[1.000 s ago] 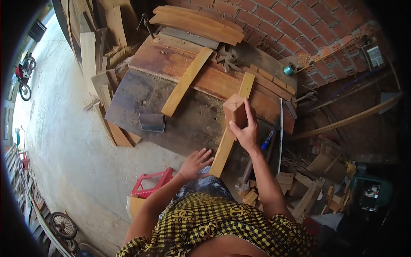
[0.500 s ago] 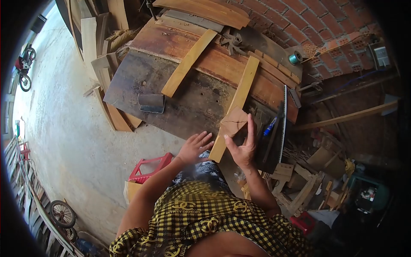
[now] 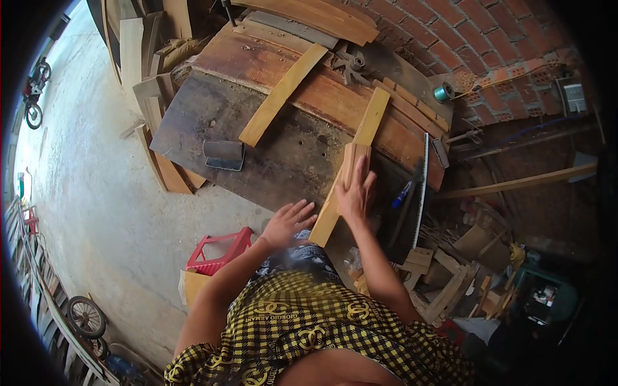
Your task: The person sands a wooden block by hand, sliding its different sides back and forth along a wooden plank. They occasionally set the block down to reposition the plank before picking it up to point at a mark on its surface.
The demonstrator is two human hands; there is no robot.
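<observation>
A narrow yellow wooden strip lies on the dark workbench, its near end reaching past the edge toward my body. My right hand grips a brown block, which lies lengthwise along the strip. The block has a grooved, wood-like surface; its underside is hidden. My left hand rests at the near edge of the bench, fingers extended, close beside the strip's near end. It holds nothing that I can see. Farther left, a second yellow strip lies across the bench.
A dark curved piece sits on the bench. To the right are a blue marker and a long saw-like blade. A red stool stands below left. Scrap wood is piled at lower right.
The brown block, earlier tilted up with its broad cracked face showing, is now turned down along the strip. My right hand has turned over it and moved slightly left. My left hand barely moved.
</observation>
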